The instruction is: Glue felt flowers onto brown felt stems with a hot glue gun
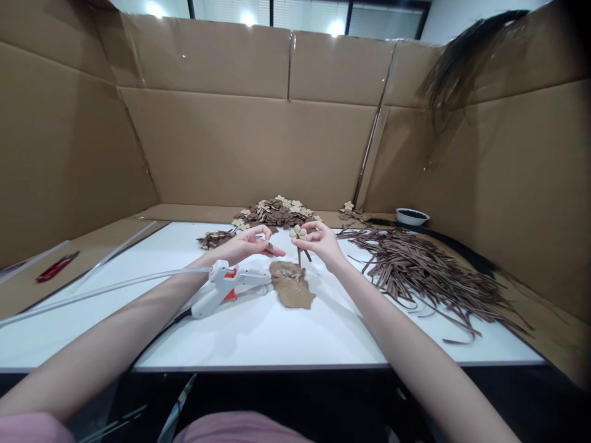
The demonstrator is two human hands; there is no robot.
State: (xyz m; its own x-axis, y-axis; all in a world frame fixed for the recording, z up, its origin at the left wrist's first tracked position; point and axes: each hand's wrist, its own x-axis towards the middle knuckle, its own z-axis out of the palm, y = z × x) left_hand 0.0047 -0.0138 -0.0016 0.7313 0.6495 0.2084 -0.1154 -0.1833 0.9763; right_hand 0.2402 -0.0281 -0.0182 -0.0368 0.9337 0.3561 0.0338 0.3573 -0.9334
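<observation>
Above the white tabletop (258, 332), our right hand (323, 243) pinches a small tan flower (298, 232) on its thin brown stem while our left hand (247, 244) grips a brown strip; both look light, flimsy, best held by fingertips.

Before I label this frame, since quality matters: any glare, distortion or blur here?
Head view: wide-angle bending bows the cardboard walls and table edge; ceiling lights glare at the top; dark hair blurs the upper right; both hands, left hand and right hand, look sharp.
</observation>
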